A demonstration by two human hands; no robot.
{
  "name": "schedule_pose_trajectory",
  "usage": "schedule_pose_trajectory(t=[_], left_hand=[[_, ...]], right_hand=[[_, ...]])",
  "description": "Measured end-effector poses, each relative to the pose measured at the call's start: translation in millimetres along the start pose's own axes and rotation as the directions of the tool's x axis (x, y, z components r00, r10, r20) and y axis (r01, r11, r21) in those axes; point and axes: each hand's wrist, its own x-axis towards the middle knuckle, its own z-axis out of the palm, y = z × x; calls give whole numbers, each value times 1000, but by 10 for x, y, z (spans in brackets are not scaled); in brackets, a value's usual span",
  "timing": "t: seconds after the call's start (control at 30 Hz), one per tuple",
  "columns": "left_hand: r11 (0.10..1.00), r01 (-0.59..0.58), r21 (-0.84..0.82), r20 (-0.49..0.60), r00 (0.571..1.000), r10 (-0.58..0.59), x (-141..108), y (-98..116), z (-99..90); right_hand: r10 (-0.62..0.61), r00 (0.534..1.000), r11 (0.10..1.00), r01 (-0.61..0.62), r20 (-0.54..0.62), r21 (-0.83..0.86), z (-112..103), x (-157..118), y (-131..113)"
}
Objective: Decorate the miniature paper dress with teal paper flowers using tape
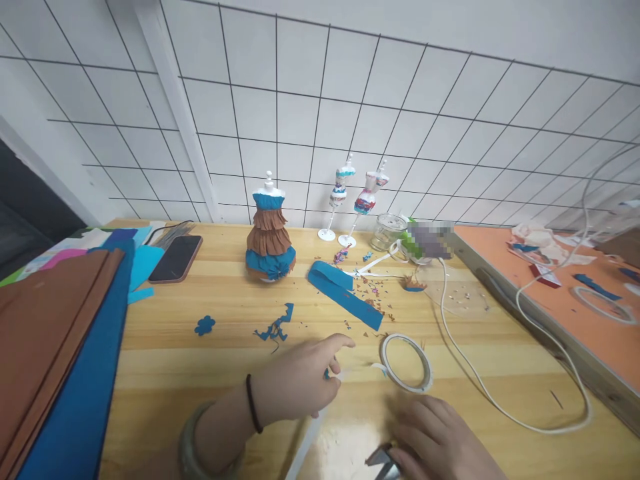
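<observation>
My left hand [303, 380], with a dark band at the wrist, is above the middle of the table. Its thumb and fingers are closed on a small piece of blue paper [327, 374], mostly hidden by the fingers. A pale tape strip [304, 445] runs from below that hand to the bottom edge. Low in the view, my right hand [440, 433] is curled around a shiny grey metal tool [384, 461], partly cut off, its kind unclear. Just beyond it lies a tape roll [427, 379] with a loose end. A blue paper flower [205, 325] lies farther left.
A small dress form [270, 233] wears brown and blue paper ruffles. Behind are two smaller forms [338, 193] [367, 193] and a glass jar [388, 231]. Blue paper strip [345, 297], scraps, a phone [176, 259], paper sheets [55, 333] and a white cable [475, 373] surround the hands.
</observation>
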Motion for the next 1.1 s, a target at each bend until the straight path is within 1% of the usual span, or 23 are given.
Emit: schedule_pose_trajectory(t=[0.07,0.1,0.17,0.2,0.23,0.3,0.37,0.43,0.53,0.63,0.8,0.97,1.03,1.1], left_hand=[[999,-48,4,-51,998,48,8,21,-44],[998,-59,-25,-49,997,57,19,41,-59],[991,-48,-128,-6,999,47,44,101,-76],[981,-27,-190,26,999,32,53,135,-80],[968,-1,-252,55,998,16,60,167,-82],[929,49,-368,115,993,-7,66,212,-79],[882,90,-462,170,985,-12,66,228,-69],[848,118,-516,204,979,-12,67,220,-52],[826,126,-549,209,978,-10,77,188,-21],[820,125,-558,220,976,2,93,157,9],[834,123,-537,233,973,6,111,121,34],[844,118,-522,249,968,19,111,95,35],[845,124,-520,250,968,12,105,96,33],[835,136,-533,254,967,5,102,108,32]], right_hand=[[45,997,998,-41,-66,54,-38,86,-5],[91,990,992,-80,-109,99,-50,135,-7],[166,962,976,-128,-219,178,-64,242,-10],[176,947,972,-125,-269,198,-68,298,-11],[167,936,973,-105,-311,205,-72,352,-12],[124,927,978,-54,-355,201,-77,448,-16],[96,928,982,-29,-361,187,-77,513,-22],[87,929,986,-28,-359,167,-68,542,-26],[113,927,986,-60,-358,158,-46,541,-28],[140,923,982,-83,-359,170,-37,530,-27],[84,939,985,-28,-334,168,-66,536,-15],[39,938,983,26,-344,182,-78,538,-4],[47,934,979,28,-355,201,-79,536,-17],[81,925,972,9,-371,234,-82,538,-40]])
